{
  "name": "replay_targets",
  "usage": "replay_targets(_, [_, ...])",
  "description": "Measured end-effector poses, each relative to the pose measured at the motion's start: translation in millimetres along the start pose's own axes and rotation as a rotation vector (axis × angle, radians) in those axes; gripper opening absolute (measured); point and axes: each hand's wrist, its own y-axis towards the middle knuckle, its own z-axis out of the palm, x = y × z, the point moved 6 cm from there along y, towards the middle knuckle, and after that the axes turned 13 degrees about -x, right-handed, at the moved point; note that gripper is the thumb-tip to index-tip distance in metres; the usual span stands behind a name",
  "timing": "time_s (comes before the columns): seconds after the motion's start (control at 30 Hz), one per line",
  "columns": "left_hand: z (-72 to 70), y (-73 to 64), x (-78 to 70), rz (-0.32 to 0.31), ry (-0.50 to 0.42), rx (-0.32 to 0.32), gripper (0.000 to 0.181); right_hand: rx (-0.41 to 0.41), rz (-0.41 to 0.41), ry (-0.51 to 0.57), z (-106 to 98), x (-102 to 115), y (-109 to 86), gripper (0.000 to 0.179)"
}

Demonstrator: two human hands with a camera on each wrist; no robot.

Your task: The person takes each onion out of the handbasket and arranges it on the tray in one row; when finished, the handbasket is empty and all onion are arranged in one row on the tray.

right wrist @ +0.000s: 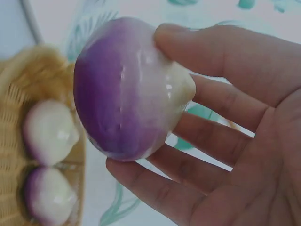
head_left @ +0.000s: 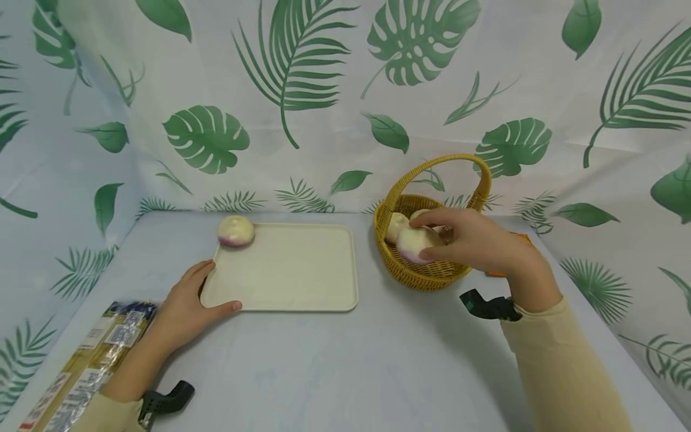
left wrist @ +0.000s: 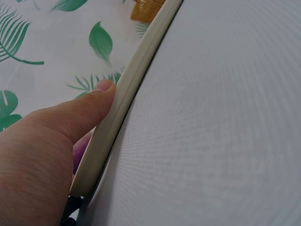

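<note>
In the head view, my right hand [head_left: 466,240] pinches a purple-and-white turnip [head_left: 415,243] between thumb and fingers, over the wicker basket [head_left: 421,280]. The right wrist view shows this turnip [right wrist: 124,89] close up, its purple side facing away from the palm. Two more turnips [right wrist: 51,133] lie in the basket there. My left hand [head_left: 186,306] holds the near left corner of a cream tray [head_left: 286,267], its thumb [left wrist: 101,101] on the front rim and its fingers along the left side. Another turnip [head_left: 236,231] sits at the tray's far left corner.
Long clear-and-gold packets [head_left: 102,354] lie at the table's left, beneath the left forearm. Something orange [head_left: 496,274] shows behind the right wrist. The basket's tall handle [head_left: 459,158] arches over it. Leaf-printed cloth [head_left: 324,150] stands behind the table.
</note>
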Motion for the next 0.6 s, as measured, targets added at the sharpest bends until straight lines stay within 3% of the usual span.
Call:
replay_targets(0.17, [0.1,0.0,1.4,-0.006,0.010,0.006,0.119,-0.018,-0.080,0.040,5.2,24.0,0.3,0.051])
replay_targets(0.43, [-0.8,0.2,2.8,-0.008,0.006,-0.002,0.120,-0.043,-0.215,0.126,24.9,53.6,16.5,0.046])
replay_targets(0.6, [-0.4,0.9,2.8,-0.008,0.006,-0.001,0.120,-0.092,-0.279,0.107,36.3,69.2,28.1,0.047])
